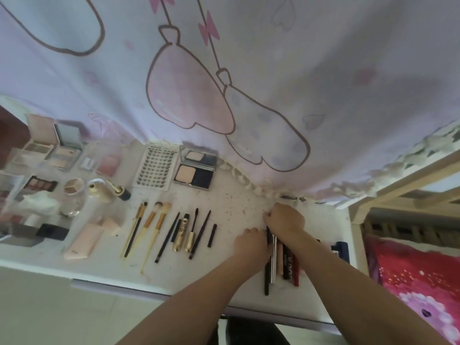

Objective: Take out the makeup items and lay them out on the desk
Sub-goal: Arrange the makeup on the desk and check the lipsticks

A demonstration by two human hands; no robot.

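On the desk (239, 202), brushes (149, 225) are laid side by side left of centre, with mascara tubes (185, 235) to their right. Behind them, a lash tray (156, 166) is set left of a compact (196, 169). At the right, a row of pencils (281, 260) is placed between both hands.

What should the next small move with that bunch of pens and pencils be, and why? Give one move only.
Probably spread the bunch of pens and pencils apart, one by one. They lie packed side by side under the left hand and right hand, while the brushes to the left already lie in a spaced row on the desk.
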